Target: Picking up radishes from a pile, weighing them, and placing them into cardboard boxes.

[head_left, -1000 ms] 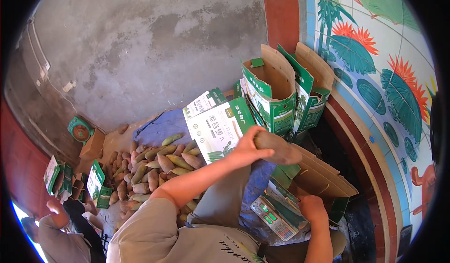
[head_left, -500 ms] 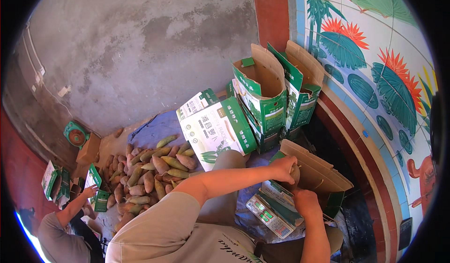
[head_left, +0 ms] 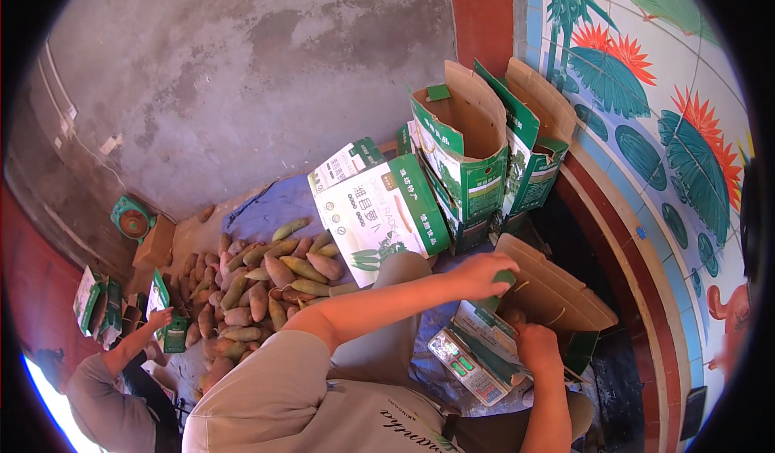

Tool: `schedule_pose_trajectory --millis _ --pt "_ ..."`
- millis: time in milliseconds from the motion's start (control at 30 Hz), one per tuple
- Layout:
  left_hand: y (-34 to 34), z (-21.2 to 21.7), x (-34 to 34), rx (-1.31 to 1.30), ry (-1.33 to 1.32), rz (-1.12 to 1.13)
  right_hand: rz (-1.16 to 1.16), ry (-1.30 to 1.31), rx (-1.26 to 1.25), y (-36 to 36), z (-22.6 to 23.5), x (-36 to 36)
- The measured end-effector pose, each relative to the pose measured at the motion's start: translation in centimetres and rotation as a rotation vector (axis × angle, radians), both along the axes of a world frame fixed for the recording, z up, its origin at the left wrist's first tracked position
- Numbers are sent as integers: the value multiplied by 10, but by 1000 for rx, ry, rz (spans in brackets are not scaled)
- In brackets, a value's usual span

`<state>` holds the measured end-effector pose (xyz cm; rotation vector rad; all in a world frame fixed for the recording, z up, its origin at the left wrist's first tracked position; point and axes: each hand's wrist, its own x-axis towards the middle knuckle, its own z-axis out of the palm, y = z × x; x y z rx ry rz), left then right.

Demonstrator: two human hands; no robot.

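The left hand (head_left: 483,274) reaches across to the right and grips the green edge of a flap on the open box (head_left: 533,324), which lies on the blue sheet (head_left: 274,207) near the person's knee. The right hand (head_left: 537,346) sits just below it, fingers curled inside the box mouth; what it holds is hidden. A pile of roots (head_left: 258,283) lies to the left. Upright boxes (head_left: 476,162) stand far behind, against the tiled wall (head_left: 654,130). At far left, another person's hand (head_left: 159,318) touches a small box (head_left: 173,332).
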<state>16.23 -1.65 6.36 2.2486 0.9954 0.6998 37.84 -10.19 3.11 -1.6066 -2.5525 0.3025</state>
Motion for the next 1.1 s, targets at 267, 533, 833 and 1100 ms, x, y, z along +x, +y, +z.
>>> schedule_pose_trajectory --millis 267,533,833,1100 --pt "-2 -19 -149 -97 -316 531 -23 18 -51 -1 9 -3" --pt "-68 -152 -286 -261 356 874 -23 -32 -74 2 9 -2" --pt "-167 -260 -316 -769 706 924 -85 39 -126 6 18 -8" --pt "-213 -295 -294 -998 853 689 -135 128 -156 13 23 -14"
